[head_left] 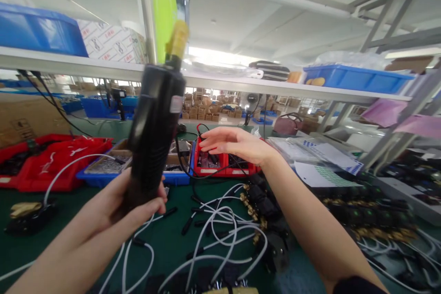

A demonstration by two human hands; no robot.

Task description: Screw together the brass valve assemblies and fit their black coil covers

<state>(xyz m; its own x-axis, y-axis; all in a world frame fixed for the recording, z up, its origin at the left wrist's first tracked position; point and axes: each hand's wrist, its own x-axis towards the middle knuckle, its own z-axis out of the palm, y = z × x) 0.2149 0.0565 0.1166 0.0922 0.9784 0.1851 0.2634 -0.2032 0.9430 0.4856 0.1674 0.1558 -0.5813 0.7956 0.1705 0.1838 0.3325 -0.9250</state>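
Note:
My left hand (138, 202) is wrapped round a long black device (156, 124) and holds it upright. The device has ribbed sides, a small white label and a brass-coloured tip at its top; what kind of device it is, I cannot tell. Further ahead, my right hand (237, 142) hovers above a red bin (210, 172) of small parts. Its fingers are stretched out and nothing shows in them. Between my arms, several white cables (220, 220) with black ends lie on the green mat. Black units with brass fittings (251, 202) sit by my right forearm.
A blue tray (99, 179) of small metal parts adjoins a red bin (51, 183) at left. Overhead runs a white shelf (220, 83) bearing blue crates (358, 80) and a lime-green item (162, 9). Printed sheets (327, 174) and more black units (372, 216) lie right.

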